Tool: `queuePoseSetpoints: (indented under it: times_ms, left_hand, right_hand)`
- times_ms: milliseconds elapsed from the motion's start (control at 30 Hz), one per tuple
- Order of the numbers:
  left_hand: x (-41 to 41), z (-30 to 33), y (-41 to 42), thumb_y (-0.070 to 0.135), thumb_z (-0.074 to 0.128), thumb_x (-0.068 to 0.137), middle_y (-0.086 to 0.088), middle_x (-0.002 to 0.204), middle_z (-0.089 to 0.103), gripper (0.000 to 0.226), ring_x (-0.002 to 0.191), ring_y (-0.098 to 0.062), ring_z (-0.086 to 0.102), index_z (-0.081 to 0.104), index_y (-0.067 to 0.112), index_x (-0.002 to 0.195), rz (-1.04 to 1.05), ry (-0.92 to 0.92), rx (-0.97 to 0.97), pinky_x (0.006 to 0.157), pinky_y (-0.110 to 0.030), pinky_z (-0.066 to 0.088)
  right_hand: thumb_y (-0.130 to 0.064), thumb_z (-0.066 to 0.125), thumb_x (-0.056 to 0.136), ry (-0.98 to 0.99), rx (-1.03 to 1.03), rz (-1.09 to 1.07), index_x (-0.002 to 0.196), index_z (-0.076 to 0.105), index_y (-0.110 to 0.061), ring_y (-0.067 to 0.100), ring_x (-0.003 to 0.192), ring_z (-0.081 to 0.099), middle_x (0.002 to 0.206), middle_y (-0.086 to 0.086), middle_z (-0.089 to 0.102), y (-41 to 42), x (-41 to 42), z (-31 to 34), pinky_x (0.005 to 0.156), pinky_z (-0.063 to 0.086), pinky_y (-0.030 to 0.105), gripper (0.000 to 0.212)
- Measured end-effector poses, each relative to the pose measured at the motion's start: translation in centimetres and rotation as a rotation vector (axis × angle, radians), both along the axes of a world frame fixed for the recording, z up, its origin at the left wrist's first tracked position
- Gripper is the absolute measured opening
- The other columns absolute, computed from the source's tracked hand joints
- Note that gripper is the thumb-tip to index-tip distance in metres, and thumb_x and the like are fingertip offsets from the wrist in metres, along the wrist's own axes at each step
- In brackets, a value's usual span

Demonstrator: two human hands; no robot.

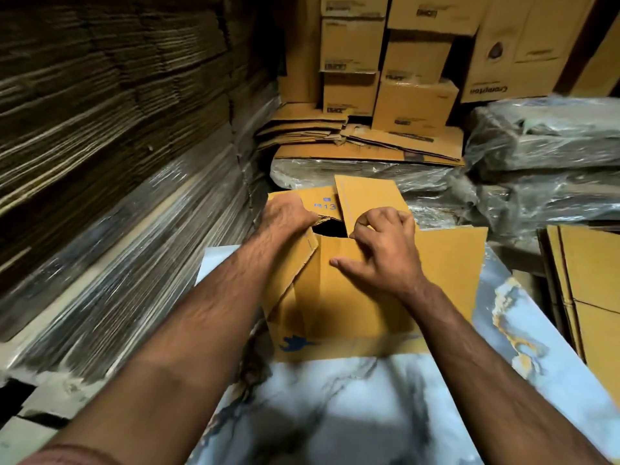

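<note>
Half-folded cardboard box (352, 297) on marbled surface (335, 414), beneath both grips. Left grip (288, 213) curled over box's far-left edge. Right grip (382, 239) pinching upright flap (365, 196). Likely light, stiff, crease-prone: take hold near fold lines.

Left arm (188, 330): bare, hairy, with a reddish sleeve edge (67, 452) at its top.
Right arm (486, 357): bare, hairy.
Left hand (288, 213): bare.
Right hand (382, 250): bare, short nails.
</note>
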State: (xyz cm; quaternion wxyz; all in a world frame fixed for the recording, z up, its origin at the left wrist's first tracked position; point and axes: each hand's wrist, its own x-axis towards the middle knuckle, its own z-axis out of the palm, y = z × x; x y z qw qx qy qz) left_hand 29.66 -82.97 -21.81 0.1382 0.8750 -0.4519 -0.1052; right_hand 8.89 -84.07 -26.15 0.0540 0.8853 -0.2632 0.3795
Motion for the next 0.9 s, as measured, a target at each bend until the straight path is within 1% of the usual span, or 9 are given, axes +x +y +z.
queuePoseSetpoints:
  times_ms: [133,233,300,400,500,600,700,800,900]
  left_hand:
    - [0.1,-0.1,0.5,0.047,0.062,0.08,-0.005,0.088,0.068,0.036,0.082,-0.022,0.064,0.069,0.013,0.09,-0.009,0.006,-0.023,0.057,-0.027,0.038]
    - [0.1,-0.5,0.8,0.05,0.062,0.081,-0.007,0.097,0.068,0.041,0.089,-0.025,0.063,0.069,0.013,0.095,-0.002,0.023,-0.055,0.062,-0.028,0.042]
    - [0.0,-0.8,1.0,0.052,0.061,0.082,-0.008,0.102,0.067,0.045,0.089,-0.026,0.059,0.069,0.012,0.101,-0.001,0.035,-0.088,0.065,-0.029,0.04]
    - [-0.2,-1.5,1.4,0.059,0.06,0.084,-0.011,0.116,0.065,0.058,0.102,-0.029,0.059,0.065,0.011,0.115,0.013,0.11,-0.115,0.071,-0.03,0.038]
    - [0.9,-2.1,1.7,0.062,0.059,0.083,-0.012,0.131,0.059,0.071,0.118,-0.031,0.056,0.059,0.009,0.131,0.046,0.262,-0.109,0.082,-0.034,0.043]
    - [1.9,-2.6,1.7,0.065,0.06,0.079,-0.012,0.131,0.059,0.076,0.115,-0.03,0.058,0.058,0.009,0.131,0.022,0.36,-0.097,0.084,-0.035,0.047]
    - [1.5,-4.4,2.4,0.06,0.054,0.091,-0.009,0.127,0.061,0.064,0.11,-0.03,0.06,0.059,0.007,0.128,-0.221,0.359,0.138,0.082,-0.035,0.048]
    - [2.1,-8.2,3.8,0.053,0.045,0.099,-0.008,0.126,0.058,0.047,0.114,-0.027,0.056,0.061,0.014,0.12,-0.418,0.329,0.334,0.093,-0.036,0.044]
    - [2.5,-11.4,4.5,0.036,0.056,0.096,-0.011,0.119,0.064,0.027,0.112,-0.028,0.058,0.067,0.014,0.106,-0.497,0.408,0.24,0.092,-0.033,0.046]
  right_hand:
    - [-0.066,0.062,0.075,0.093,0.024,-0.021,0.079,0.064,-0.02,0.025,0.092,0.055,0.088,-0.003,0.063,2.9,-0.8,1.7,0.078,0.034,0.041,0.045]
    - [-0.063,0.055,0.08,0.373,0.22,-0.106,0.068,0.047,-0.024,0.028,0.083,0.061,0.068,-0.006,0.05,6.0,-1.3,5.0,0.067,0.033,0.035,0.041]
    - [-0.063,0.054,0.083,0.602,0.357,-0.186,0.074,0.056,-0.023,0.029,0.092,0.063,0.077,-0.001,0.056,7.6,-0.3,7.3,0.067,0.038,0.032,0.041]
    - [-0.072,0.048,0.087,0.91,0.422,-0.261,0.111,0.067,-0.02,0.026,0.111,0.061,0.111,0.003,0.065,8.5,3.0,8.5,0.077,0.04,0.031,0.06]
    - [-0.054,0.057,0.093,0.905,0.649,-0.198,0.111,0.064,-0.019,0.022,0.098,0.061,0.1,0.002,0.063,9.3,4.3,7.9,0.076,0.042,0.029,0.04]
    - [-0.033,0.056,0.097,0.833,0.732,-0.069,0.107,0.063,-0.023,0.022,0.091,0.061,0.094,0.001,0.063,10.7,2.9,7.0,0.078,0.046,0.027,0.016]
    - [-0.015,0.048,0.096,0.849,0.773,0.051,0.132,0.053,-0.044,0.025,0.109,0.061,0.118,0.0,0.066,12.3,1.2,4.7,0.089,0.049,0.031,0.047]
    - [-0.024,0.049,0.1,0.989,0.845,0.001,0.152,0.015,-0.051,0.023,0.144,0.033,0.16,-0.003,0.028,13.4,-0.3,1.4,0.113,0.032,0.041,0.068]
    - [-0.054,0.064,0.087,1.168,0.824,-0.055,0.153,-0.016,-0.044,0.021,0.152,-0.012,0.164,-0.004,-0.019,14.3,-0.9,-3.2,0.118,0.002,0.061,0.104]
